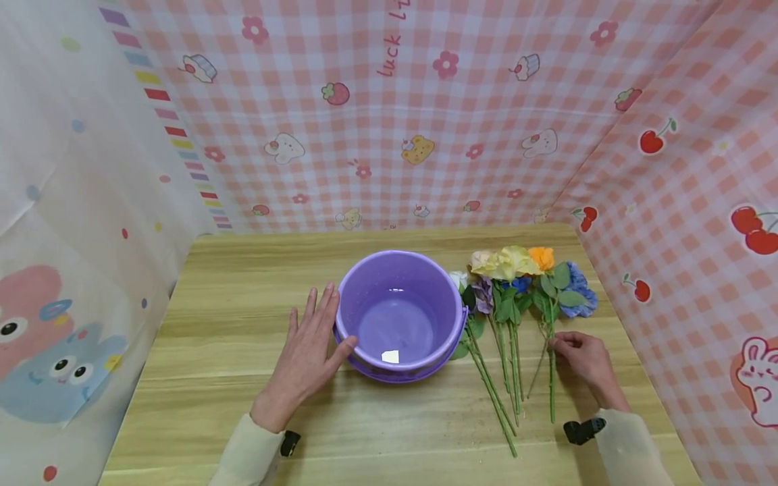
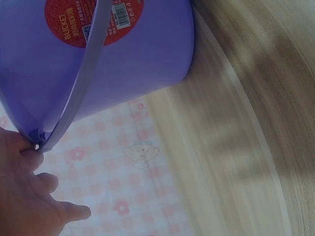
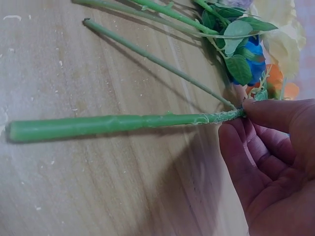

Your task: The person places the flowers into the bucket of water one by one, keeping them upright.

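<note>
A purple bucket (image 1: 457, 324) with its handle folded down stands mid-table. My left hand (image 1: 308, 344) rests against its left side, fingers fairly straight and thumb over the rim. In the left wrist view, that hand (image 2: 29, 187) touches the bucket (image 2: 142, 64) by the handle joint. Right of the bucket, my right hand (image 1: 585, 358) pinches a green flower stem (image 1: 552, 388) between thumb and fingertips. The right wrist view shows the thick stem (image 3: 98, 126) running out from the pinch of the hand (image 3: 275, 157), low over the table.
Several long-stemmed flowers lie right of the bucket: a yellow flower (image 1: 510, 262), an orange flower (image 1: 541, 258), a purple flower (image 1: 483, 295) and a blue flower (image 1: 579, 293). Checked cloth (image 1: 377, 121) hangs behind the wooden table (image 1: 243, 270), with more cloth on both sides.
</note>
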The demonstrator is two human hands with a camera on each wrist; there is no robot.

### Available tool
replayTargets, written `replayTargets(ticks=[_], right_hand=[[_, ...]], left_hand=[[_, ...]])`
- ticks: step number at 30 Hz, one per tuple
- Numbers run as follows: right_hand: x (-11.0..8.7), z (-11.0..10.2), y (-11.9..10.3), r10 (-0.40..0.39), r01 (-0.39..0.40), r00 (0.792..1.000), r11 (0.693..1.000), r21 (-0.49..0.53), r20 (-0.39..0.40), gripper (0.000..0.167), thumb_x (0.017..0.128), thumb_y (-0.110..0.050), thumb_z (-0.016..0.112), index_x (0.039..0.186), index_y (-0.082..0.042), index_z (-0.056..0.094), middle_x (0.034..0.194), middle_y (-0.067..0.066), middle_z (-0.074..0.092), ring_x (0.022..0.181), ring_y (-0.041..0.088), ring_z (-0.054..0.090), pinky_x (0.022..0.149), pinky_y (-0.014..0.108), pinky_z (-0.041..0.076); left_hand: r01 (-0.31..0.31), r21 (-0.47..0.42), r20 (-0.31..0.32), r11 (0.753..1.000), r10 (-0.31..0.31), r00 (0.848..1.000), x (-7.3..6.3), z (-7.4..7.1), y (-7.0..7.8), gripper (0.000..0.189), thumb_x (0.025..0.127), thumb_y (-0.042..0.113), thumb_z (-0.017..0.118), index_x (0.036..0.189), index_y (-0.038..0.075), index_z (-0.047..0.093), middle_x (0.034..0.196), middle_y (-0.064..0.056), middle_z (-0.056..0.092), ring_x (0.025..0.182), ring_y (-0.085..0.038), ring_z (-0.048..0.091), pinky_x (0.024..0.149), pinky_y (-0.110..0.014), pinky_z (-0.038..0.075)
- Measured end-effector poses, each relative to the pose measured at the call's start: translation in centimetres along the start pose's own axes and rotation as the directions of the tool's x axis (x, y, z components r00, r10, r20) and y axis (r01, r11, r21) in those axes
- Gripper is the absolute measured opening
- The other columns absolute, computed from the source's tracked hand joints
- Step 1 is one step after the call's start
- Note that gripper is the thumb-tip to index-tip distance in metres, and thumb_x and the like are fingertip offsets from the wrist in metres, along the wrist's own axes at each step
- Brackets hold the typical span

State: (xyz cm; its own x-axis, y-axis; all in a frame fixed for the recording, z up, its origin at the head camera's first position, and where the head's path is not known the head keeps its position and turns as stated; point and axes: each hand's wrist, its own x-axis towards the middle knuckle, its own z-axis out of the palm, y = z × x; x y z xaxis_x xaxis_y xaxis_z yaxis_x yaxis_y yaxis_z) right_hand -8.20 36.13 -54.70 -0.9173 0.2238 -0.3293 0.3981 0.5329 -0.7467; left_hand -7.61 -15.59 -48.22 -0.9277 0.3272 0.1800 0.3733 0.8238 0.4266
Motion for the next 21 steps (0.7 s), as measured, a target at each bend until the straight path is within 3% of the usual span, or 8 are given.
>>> replayTargets(ticks=[7, 21], right_hand=[[-0.20, -0.09, -0.46, 0.014, -0.013, 1.000, 0.998, 0.058, -0.001, 0.040, 0.104, -0.019, 0.063, 0.127, 0.014, 0.061, 0.091, 0.003, 0.071, 0.077, 0.006, 0.068, 0.068, 0.024, 0.060], [-0.17, 0.00, -0.47, 0.001, -0.001, 1.000, 0.997, 0.078, 0.002, 0.039, 0.105, -0.017, 0.061, 0.129, 0.014, 0.059, 0.091, 0.005, 0.070, 0.076, 0.007, 0.068, 0.069, 0.023, 0.060]], left_hand=[[0.001, 0.002, -0.002, 1.000, -0.001, 1.000, 0.02, -0.01, 0.02, 0.087, 0.105, 0.063, 0.039, 0.166, 0.006, 0.016, 0.174, -0.005, 0.006, 0.159, -0.034, 0.003, 0.123, -0.067, 0.005], [0.005, -0.002, -0.001, 1.000, -0.005, 1.000, 0.04, 0.05, 0.02, 0.087, 0.105, 0.063, 0.040, 0.166, 0.006, 0.016, 0.174, -0.006, 0.006, 0.159, -0.034, 0.003, 0.123, -0.068, 0.005]])
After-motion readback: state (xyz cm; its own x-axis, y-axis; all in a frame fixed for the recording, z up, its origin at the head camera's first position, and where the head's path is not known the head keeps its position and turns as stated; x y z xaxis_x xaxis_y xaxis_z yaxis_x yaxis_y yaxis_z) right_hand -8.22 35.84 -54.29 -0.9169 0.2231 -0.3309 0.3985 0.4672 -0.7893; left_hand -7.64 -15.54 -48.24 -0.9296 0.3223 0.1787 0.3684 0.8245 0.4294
